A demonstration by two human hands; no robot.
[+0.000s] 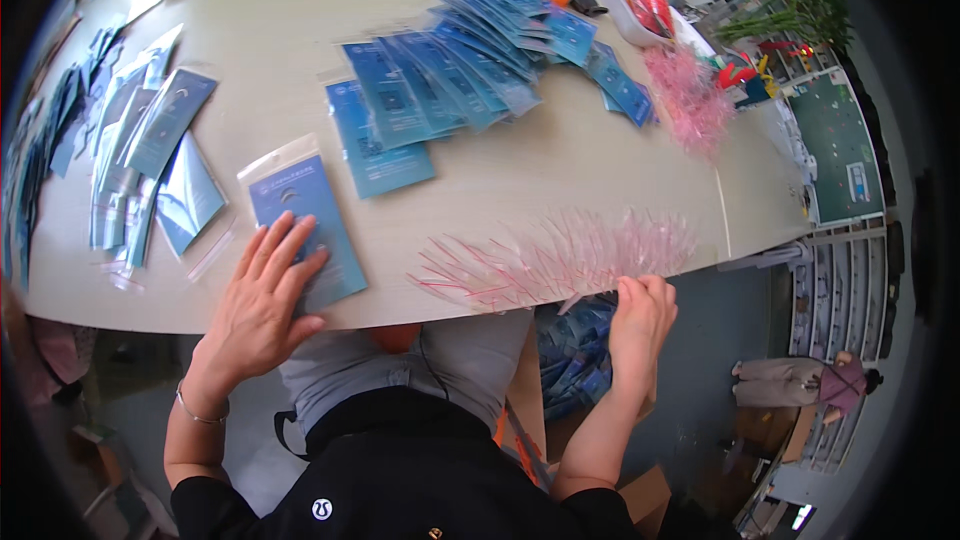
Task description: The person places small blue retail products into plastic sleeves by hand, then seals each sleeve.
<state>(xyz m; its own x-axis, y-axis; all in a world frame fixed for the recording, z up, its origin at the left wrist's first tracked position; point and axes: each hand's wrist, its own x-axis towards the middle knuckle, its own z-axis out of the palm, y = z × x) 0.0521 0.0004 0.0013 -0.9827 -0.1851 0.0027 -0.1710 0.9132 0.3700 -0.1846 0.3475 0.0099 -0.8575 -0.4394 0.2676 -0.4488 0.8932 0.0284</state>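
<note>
Pale and broad, the counter [600, 175] curves across the view, its near edge at the person's lap. On it, near that edge at left, lies a blue packet [338, 225] in a clear sleeve. The left grip [262, 305] rests on it, fingers spread and clamped on nothing. Farther right, the right grip [642, 325] is curled in beside a tangle of clear, red-edged strips [560, 260]; I cannot tell whether it pinches one.

Those strips look light and sit right at the edge, so a brush of the right wrist could probably drag several off. Being tangled, one pulled out might bring others along. The sleeve looks slick, and a sideways push could skid the packet.

Beyond it, a fanned row of packets [430, 80] hems in the far side, and a looser pile [150, 140] crowds the left. Past the row stand a white bin [630, 15] and a pink heap of strips [690, 95]. Below the edge, more packets [575, 355] fill a carton.
</note>
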